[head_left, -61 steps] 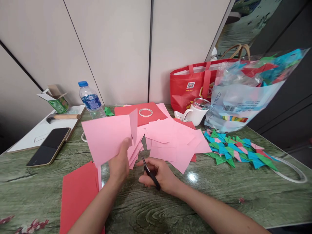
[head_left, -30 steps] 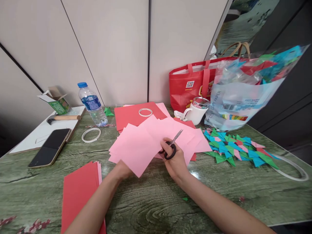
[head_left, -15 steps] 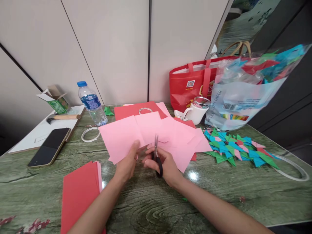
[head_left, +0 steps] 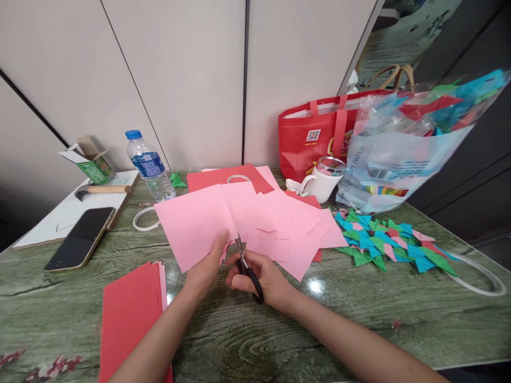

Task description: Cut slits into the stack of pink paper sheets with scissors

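Pink paper (head_left: 191, 221) is pinched at its lower right part between the thumb and fingers of my left hand (head_left: 207, 266). My right hand (head_left: 261, 279) grips a pair of scissors (head_left: 252, 282) with black handles. The blades point up and to the left, their tips at the right edge of the held paper, close to my left thumb. Behind and to the right, several loose pink sheets (head_left: 295, 223) lie overlapped on the table, with small cut strips among them. Red sheets show from under this pile.
On the left are a phone (head_left: 80, 236), a hammer (head_left: 104, 189), a water bottle (head_left: 149, 167) and a red paper stack (head_left: 130, 319). On the right stand a white mug (head_left: 322, 183), a red bag (head_left: 297, 141) and a plastic bag (head_left: 391, 165), with folded paper pieces (head_left: 383, 239) before them.
The scissors have come down and left from over the loose sheets to the held paper's edge. That paper has shifted slightly left and up in my left hand.
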Demonstrator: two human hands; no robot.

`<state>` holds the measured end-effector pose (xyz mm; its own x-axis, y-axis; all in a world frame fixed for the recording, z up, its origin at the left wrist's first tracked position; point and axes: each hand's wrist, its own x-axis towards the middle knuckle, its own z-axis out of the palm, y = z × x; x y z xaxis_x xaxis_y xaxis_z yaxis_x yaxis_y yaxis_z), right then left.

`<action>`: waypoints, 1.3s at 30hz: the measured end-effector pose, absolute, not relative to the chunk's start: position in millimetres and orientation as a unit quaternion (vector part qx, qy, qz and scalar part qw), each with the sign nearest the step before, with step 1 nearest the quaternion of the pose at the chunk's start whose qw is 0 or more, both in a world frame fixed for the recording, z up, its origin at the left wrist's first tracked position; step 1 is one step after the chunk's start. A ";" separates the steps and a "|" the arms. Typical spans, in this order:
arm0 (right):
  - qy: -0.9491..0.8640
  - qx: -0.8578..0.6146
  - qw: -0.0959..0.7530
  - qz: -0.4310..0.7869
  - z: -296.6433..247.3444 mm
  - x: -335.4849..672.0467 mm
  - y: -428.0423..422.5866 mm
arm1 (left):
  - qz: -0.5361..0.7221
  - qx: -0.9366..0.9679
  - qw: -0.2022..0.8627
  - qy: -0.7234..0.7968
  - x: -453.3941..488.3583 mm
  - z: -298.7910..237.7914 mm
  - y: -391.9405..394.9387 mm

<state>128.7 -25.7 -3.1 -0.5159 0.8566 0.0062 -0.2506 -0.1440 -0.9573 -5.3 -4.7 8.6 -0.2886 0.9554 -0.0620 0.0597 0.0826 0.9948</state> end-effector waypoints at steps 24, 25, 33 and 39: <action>-0.500 -0.289 0.419 0.700 1.5 131.3 -24.3 | 0.465 0.459 0.336 0.678 2.6 17.8 -9.7; -0.501 -0.288 0.420 0.700 1.8 131.4 -24.2 | 0.464 0.459 0.338 0.677 2.9 18.1 -9.8; -0.507 -0.292 0.415 0.697 4.4 131.3 -23.8 | 0.462 0.465 0.330 0.679 2.1 15.8 -9.4; -0.511 -0.286 0.420 0.693 3.4 131.3 -23.5 | 0.458 0.465 0.342 0.676 2.7 19.0 -10.3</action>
<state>131.3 -23.5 3.4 -0.4835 0.8747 0.0332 -0.2910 -0.1248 -0.9485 2.7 -10.3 19.0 -0.3329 0.9422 -0.0367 0.3147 0.1477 0.9376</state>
